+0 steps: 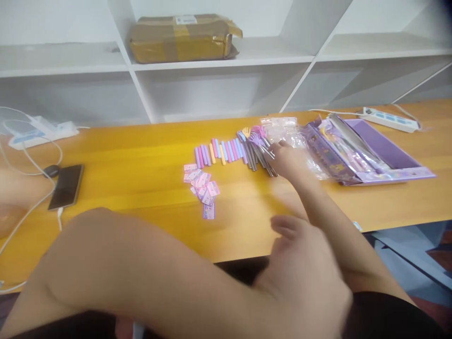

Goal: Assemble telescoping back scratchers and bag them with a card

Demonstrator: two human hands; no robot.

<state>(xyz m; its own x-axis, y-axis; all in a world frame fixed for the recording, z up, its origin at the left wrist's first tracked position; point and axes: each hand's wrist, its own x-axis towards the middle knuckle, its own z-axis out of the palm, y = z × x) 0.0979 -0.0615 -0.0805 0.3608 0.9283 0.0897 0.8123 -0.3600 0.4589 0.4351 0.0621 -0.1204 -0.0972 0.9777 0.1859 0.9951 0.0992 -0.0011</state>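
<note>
My right hand (287,160) reaches across the yellow table (141,188) to a bundle of grey sticks with pastel hand-shaped tips (259,148). Its fingers are bent down onto the sticks. Left of the bundle lies a row of pastel tubes (219,151), and in front of that a heap of small pink and purple cards (202,186). My left arm crosses the bottom of the view. My left hand (305,273) hovers at the table's front edge, blurred, with its fingers hidden and nothing visible in it.
A purple box with clear wrapping (356,150) lies at the right, a power strip (390,120) behind it. A phone on a cable (66,186) and another power strip (38,132) are at the left. White shelves behind hold a brown parcel (181,37).
</note>
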